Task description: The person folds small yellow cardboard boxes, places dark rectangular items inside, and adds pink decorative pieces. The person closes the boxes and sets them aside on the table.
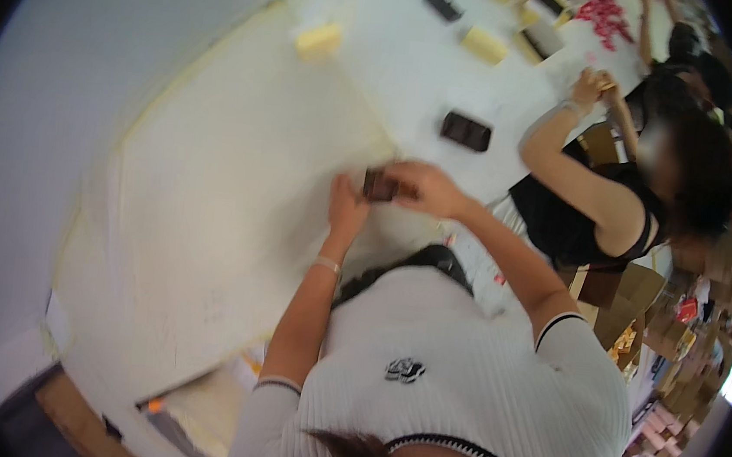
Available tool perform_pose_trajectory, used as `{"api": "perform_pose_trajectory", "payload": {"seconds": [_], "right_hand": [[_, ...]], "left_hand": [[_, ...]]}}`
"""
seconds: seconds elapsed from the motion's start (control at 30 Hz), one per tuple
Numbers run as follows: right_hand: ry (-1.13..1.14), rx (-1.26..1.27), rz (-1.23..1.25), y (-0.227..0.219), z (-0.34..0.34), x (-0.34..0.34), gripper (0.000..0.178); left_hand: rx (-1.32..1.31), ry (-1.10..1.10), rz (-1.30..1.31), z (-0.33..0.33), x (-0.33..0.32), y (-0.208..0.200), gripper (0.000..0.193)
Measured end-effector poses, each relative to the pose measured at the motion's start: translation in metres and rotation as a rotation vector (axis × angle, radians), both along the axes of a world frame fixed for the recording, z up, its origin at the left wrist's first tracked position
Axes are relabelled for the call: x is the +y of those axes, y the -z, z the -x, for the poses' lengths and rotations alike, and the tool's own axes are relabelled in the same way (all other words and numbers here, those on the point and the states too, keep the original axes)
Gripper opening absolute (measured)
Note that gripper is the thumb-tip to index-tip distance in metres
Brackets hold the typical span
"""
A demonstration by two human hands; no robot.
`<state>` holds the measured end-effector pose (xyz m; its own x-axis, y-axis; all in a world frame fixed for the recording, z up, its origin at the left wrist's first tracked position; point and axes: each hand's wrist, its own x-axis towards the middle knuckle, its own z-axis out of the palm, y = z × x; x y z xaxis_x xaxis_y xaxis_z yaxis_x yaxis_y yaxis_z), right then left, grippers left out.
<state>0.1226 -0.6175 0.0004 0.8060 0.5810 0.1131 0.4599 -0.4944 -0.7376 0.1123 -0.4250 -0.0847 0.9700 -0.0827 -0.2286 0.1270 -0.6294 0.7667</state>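
Over the near edge of the pale table, both my hands are at a small dark brown box-like piece (376, 186). My right hand (429, 189) is closed round its right side, the fingers covering much of it. At its left side, my left hand (348, 203) has its fingers bent and pinching the edge. Some blur hides the exact fingertips and what is inside the piece. Farther off to the right lies a dark brown tray (466, 131) with compartments, touched by neither hand.
A pale yellow box (319, 42) lies at the far side, another yellow box (484, 46) farther right, near a black tray (443, 5). A red heap (606, 19) is at the far right. A co-worker (597, 175) sits close on my right, with cardboard boxes (629, 304) behind.
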Motion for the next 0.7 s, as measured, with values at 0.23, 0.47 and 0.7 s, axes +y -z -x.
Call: {"api": "perform_pose_trajectory", "payload": {"seconds": [0.23,0.47,0.7], "right_hand": [[-0.17,-0.234,0.425,0.001,-0.007,-0.015,0.045],[-0.114,0.134,0.238,-0.022,0.02,-0.001,0.041],[0.001,0.127,0.052,-0.009,0.068,-0.003,0.047]], "left_hand": [[0.001,0.105,0.325,-0.003,-0.007,0.004,0.038],[-0.001,0.045,0.249,0.025,-0.015,-0.074,0.04],[0.302,-0.05,0.533,0.047,0.002,-0.049,0.039]]}}
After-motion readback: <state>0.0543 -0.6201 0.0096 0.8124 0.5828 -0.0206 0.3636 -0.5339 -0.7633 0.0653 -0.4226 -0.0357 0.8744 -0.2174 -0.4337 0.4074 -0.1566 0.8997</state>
